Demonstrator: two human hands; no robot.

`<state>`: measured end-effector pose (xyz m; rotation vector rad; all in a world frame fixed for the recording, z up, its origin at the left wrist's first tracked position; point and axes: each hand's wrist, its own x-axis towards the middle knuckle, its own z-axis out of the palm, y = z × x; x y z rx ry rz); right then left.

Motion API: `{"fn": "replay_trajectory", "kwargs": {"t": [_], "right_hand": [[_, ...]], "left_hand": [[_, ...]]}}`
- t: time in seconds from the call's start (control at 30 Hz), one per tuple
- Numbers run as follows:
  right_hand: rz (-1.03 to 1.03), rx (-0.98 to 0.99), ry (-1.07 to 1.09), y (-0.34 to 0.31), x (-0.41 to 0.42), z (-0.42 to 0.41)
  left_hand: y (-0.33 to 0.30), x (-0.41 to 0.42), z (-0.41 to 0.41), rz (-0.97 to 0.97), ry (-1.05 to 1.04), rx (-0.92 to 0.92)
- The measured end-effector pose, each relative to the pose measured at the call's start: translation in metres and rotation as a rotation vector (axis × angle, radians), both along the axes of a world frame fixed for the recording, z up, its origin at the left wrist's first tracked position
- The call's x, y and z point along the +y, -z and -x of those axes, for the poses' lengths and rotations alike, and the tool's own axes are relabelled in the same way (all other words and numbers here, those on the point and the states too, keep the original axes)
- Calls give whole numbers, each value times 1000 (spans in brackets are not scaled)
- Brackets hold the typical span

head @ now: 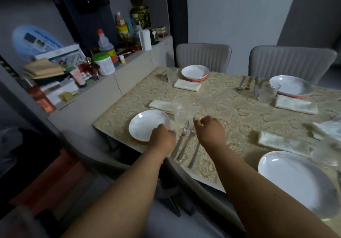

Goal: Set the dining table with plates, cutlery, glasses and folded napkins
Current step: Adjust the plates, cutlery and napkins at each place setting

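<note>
Nearest you, your two bare forearms reach in over the near edge of the table covered in a cream lace-patterned cloth (230, 112). Your left hand (162, 138) has its fingers curled loosely, resting at the right rim of a round white plate (145, 125); whether it grips the rim you cannot tell. Your right hand (210, 130) hovers with fingers curled downward, holding nothing visible.

Between your hands lie a silver knife (181, 136), a silver fork (188, 141) and a third silver piece (194, 153), side by side, long axes running from the near edge toward the table's middle, tips pointing away from you. Just beyond them stands a clear glass (180, 113), beside a folded cream napkin (162, 106).

Bare cloth lies open right of your right hand, toward another folded napkin (282, 142).
</note>
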<state>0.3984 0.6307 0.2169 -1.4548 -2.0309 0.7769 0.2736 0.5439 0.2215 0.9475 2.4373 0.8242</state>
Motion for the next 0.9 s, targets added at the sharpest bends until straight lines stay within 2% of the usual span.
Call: {"fn": "replay_trajectory", "kwargs": {"t": [0.3,0.43,0.57,0.9], "right_hand": [[108,79,218,3,-36,70],[160,72,350,11,-36,66],[214,23,457,28,-24,54],[527,-257,420,74,32,41]], "left_hand": [[-3,-15,83,52,274,12],[13,-5,103,95,369,-80],[30,13,103,123,401,-167],[79,69,82,285,544,-67]]}}
